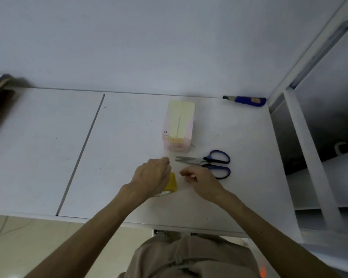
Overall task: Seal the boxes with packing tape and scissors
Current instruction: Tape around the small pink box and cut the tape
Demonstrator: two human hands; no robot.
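Tape: the left grip (152, 175) curls round the yellow tape roll (172, 184), near the front edge of the surface (129, 137).
Right: the right grip (201, 182) is just beside the roll, fingers curled; whether it pinches tape, I cannot tell.
Box: the box (178, 125) stands toward the back edge.
Scissors: the scissors (207, 162) lie between box and right grip, blades pointing left.
Back right corner: utility knife (245, 100).
Room: white surface stretches left of the hands.
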